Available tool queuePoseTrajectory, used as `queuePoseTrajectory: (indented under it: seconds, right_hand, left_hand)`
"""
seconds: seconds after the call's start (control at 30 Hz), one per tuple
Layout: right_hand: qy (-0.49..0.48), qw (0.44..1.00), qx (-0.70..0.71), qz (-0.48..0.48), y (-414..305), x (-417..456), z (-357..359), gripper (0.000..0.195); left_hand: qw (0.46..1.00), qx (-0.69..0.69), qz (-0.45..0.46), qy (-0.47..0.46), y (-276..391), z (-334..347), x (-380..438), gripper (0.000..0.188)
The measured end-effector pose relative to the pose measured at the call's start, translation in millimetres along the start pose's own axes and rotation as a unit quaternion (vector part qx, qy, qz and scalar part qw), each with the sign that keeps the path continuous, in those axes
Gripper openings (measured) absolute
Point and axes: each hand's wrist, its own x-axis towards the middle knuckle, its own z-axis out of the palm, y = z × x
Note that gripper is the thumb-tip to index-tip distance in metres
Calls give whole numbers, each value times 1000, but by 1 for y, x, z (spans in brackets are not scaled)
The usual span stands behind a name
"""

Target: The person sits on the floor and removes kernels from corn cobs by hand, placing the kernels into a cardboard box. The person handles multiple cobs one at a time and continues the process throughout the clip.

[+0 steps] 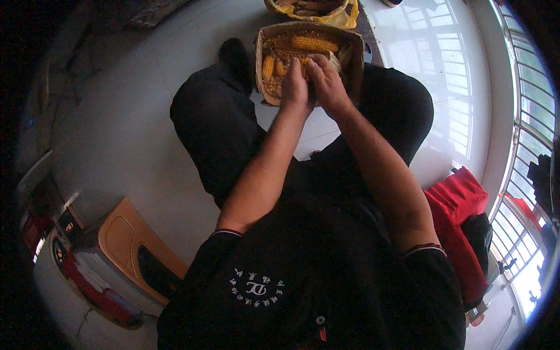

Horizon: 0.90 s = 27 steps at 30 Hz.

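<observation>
Between my knees stands an open cardboard box (361, 61) with dried corn cobs and loose kernels in it. My left hand (296, 83) and my right hand (326, 81) meet over its near side. A yellow corn cob (306, 62) shows between the fingertips of both hands, mostly hidden by them. One full cob (316, 44) lies across the far part of the box. A shorter cob (268, 68) rests by the left wall, and pale husk (336, 61) is at the right.
Beyond the box is a yellow bag (345, 18) holding brownish cobs. A brown chair (118, 236) stands at the lower left. Red cloth (459, 197) lies to the right, near a barred window (531, 87). The floor (144, 131) is tiled.
</observation>
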Motion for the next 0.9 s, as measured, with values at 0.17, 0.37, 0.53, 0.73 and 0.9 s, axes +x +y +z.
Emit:
queuePoseTrajectory:
  seconds: [0.17, 0.37, 0.53, 0.73, 0.9]
  right_hand:
    - [12, 1000, 12, -5, 8, -5, 1, 28]
    - [18, 996, 72, 48, -7, -11, 0, 28]
    - [5, 995, 88, 41, 2, -10, -2, 25]
    - [13, 1000, -12, -12, 7, -8, -3, 27]
    - [19, 998, 56, 21, 7, -6, -6, 29]
  left_hand:
    - [999, -2, -22, 25, -5, -5, 1, 64]
    - [998, 33, -61, -5, 8, 0, -3, 66]
    - [997, 55, -57, -24, 2, -2, 3, 62]
    - [997, 21, -71, 10, -1, -2, 7, 59]
    - [995, 13, -96, 28, 3, 3, -2, 59]
